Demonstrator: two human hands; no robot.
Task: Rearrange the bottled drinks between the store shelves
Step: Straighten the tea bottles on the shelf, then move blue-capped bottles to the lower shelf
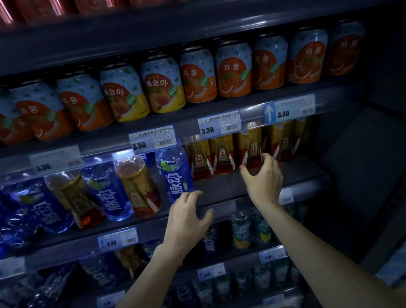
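Note:
On the middle shelf blue drink bottles and amber bottles with gold labels stand mixed in a row. My right hand wraps around the base of an amber bottle in the group at the shelf's back right. Just below and right of an upright blue bottle, my left hand hovers with fingers spread and holds nothing. Another amber bottle and a blue bottle stand further left.
Above is a row of orange and peach drink cans, with red cans on the top shelf. Price tags line the shelf edges. Lower shelves hold more bottles. A dark cabinet wall closes the right side.

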